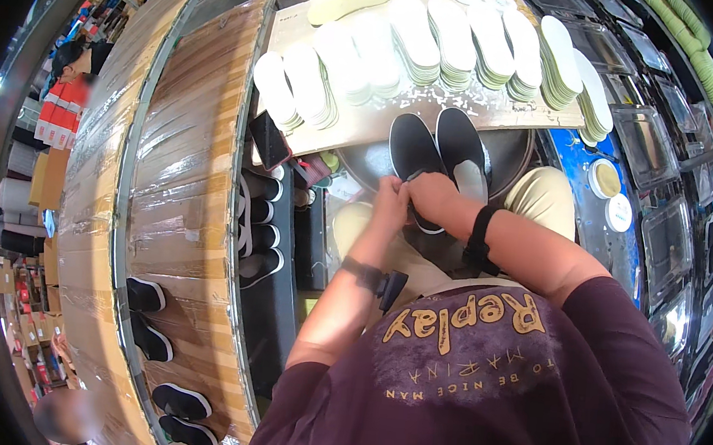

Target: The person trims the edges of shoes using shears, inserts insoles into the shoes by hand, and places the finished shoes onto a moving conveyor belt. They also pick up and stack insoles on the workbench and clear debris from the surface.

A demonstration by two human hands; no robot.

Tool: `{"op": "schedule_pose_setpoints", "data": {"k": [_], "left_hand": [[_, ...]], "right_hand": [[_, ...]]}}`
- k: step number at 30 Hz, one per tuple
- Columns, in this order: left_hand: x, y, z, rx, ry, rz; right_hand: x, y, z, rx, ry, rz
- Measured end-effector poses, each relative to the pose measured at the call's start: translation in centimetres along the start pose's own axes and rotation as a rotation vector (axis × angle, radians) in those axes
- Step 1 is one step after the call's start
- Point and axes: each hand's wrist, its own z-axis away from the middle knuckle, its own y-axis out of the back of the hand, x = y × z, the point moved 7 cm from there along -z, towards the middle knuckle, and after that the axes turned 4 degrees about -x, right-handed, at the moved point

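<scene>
A pair of black slip-on shoes with white sole edges lies ahead of me, toes pointing away. Both my hands are closed at the opening of the left shoe (pixel 414 141). My left hand (pixel 389 202) pinches its left edge, and my right hand (pixel 437 196) grips beside it, covering much of the heel. The right shoe (pixel 457 135) rests alongside, with a pale insole (pixel 469 180) sticking out of its opening. What lies inside the left shoe is hidden by my fingers.
Stacks of white insoles (pixel 415 37) line the board (pixel 348 124) ahead, among white scraps. A phone (pixel 270 140) lies at its left corner. Round tubs (pixel 604 178) stand on a blue surface at right. More black shoes (pixel 263 269) sit along the wrapped conveyor-like bench (pixel 200 166) at left.
</scene>
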Motion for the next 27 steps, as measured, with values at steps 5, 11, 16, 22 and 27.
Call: {"op": "schedule_pose_setpoints", "data": {"k": [5, 11, 16, 22, 27], "left_hand": [[-1.0, 0.3, -0.7, 0.062, -0.157, -0.107], [1.5, -0.6, 0.7, 0.061, -0.064, -0.038], [1.6, 0.9, 0.5, 0.061, -0.109, -0.146], [10.2, -9.4, 8.2, -0.416, -0.418, -0.952], [8.9, -10.7, 6.3, -0.366, -0.416, -1.014]], "right_hand": [[-1.5, 2.0, 2.1, 0.094, 0.128, 0.137], [-1.3, -1.2, 5.3, -0.225, 0.301, 0.238], [-0.6, 1.2, 6.6, -0.043, 0.343, 0.108], [5.9, 6.6, 13.6, 0.267, 0.219, -0.218], [6.9, 8.8, 17.3, 0.452, 0.178, -0.388]]}}
